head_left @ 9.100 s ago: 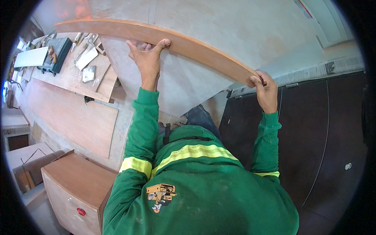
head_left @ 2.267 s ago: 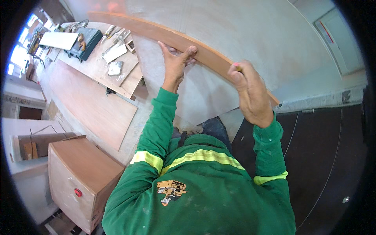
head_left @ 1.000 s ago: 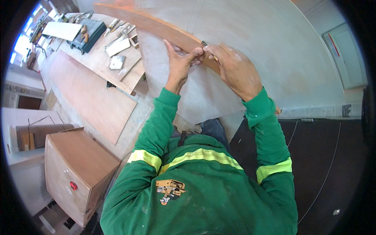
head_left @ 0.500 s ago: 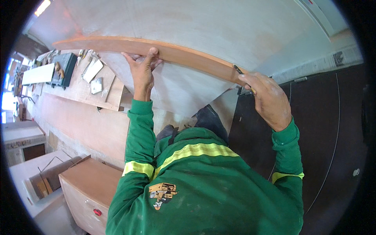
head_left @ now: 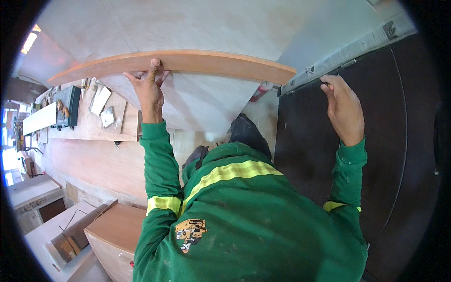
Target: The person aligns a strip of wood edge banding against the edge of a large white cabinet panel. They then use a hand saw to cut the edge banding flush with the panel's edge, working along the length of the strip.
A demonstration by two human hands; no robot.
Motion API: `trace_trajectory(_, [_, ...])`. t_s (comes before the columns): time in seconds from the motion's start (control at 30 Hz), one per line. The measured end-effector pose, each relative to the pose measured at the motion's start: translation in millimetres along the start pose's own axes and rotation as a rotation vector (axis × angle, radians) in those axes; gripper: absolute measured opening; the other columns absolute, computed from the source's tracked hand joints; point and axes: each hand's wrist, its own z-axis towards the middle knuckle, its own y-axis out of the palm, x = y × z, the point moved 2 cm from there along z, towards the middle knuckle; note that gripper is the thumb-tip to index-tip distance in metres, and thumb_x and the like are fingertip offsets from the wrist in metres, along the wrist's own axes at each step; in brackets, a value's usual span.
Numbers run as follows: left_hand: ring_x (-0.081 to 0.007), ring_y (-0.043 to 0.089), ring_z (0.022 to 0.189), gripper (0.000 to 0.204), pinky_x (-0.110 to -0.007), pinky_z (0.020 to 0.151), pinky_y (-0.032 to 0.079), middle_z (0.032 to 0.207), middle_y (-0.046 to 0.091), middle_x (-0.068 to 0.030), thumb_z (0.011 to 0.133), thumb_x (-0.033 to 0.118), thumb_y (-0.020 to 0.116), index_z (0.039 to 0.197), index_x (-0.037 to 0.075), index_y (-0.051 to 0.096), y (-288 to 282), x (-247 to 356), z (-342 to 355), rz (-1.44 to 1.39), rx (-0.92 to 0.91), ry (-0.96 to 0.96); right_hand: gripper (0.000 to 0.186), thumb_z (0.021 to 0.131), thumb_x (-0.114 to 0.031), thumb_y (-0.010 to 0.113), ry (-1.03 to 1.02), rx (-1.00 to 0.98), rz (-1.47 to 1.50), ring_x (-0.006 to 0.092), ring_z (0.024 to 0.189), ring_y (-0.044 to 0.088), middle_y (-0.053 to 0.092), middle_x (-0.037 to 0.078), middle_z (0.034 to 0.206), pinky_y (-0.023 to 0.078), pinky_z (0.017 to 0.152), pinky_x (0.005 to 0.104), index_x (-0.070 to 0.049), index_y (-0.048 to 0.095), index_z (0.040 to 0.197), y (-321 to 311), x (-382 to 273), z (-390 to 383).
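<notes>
A long reddish-brown wooden board (head_left: 221,64) runs flat along the pale wall panel. My left hand (head_left: 150,83) grips its lower edge left of the middle, thumb over the front face and fingers beneath. Off the board's right end, my right hand (head_left: 345,108) is raised in front of the dark surface, its fingers curled together. A small reddish tip of the pencil (head_left: 330,87) shows between those fingers; the rest of it is hidden in the hand.
At left a wooden worktop (head_left: 94,127) carries a dark green case (head_left: 70,101), a handsaw (head_left: 61,109) and white pieces. A wooden cabinet (head_left: 117,225) stands at lower left. Dark panels (head_left: 319,155) lie at right, bordered by a printed strip (head_left: 357,49). A red-and-white container (head_left: 260,91) stands below the board.
My right hand has come away from the board's right end, moving right with the pencil. The left hand still holds the board; the whole view has shifted a little.
</notes>
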Motion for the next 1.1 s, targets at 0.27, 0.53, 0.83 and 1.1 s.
trace_trajectory(0.27, [-0.0234,0.071,0.097,0.107,-0.042,0.076,0.066,0.114,0.065,-0.0148,0.092,0.015,0.085,0.158,0.014,0.001,1.8,-4.9,-2.2,-0.001,0.044,0.048,0.023,0.109,-0.021,0.056,0.06,0.169,0.207,0.0382,0.095,0.062,0.063,0.018,0.109,0.05,0.084,0.0473,-0.001,0.062,0.115,32.2,19.2,13.4])
trace_trajectory(0.53, [-0.029,0.072,0.103,0.148,-0.042,0.077,0.066,0.144,0.046,-0.0227,0.084,0.022,0.093,0.16,0.011,-0.033,-2.1,7.1,-12.8,-0.066,0.051,0.039,0.032,0.1,-0.026,0.071,0.022,-0.11,0.553,0.0205,0.081,0.059,0.06,0.01,0.093,0.048,0.074,0.0326,0.004,0.067,0.111,108.9,8.5,47.4])
trace_trajectory(0.83, [-0.0323,0.051,0.131,0.128,-0.061,0.097,0.054,0.149,0.038,-0.0185,0.089,0.058,0.081,0.167,0.015,-0.01,-24.0,26.7,-38.2,-0.298,-0.002,0.059,0.02,0.091,-0.01,0.08,-0.114,0.001,0.558,0.0206,0.077,0.055,0.06,0.009,0.088,0.046,0.073,0.0318,0.003,0.069,0.101,37.7,-57.2,-10.1])
trace_trajectory(1.1, [-0.0343,0.051,0.128,0.104,-0.06,0.097,0.051,0.144,0.038,-0.0172,0.091,0.026,0.084,0.159,0.017,0.005,-51.7,17.4,-97.6,-0.413,0.052,-0.163,0.019,0.091,-0.011,0.079,0.009,-0.189,0.59,0.0177,0.081,0.056,0.062,0.008,0.091,0.046,0.075,0.0323,0.001,0.066,0.098,46.5,-66.8,-56.2])
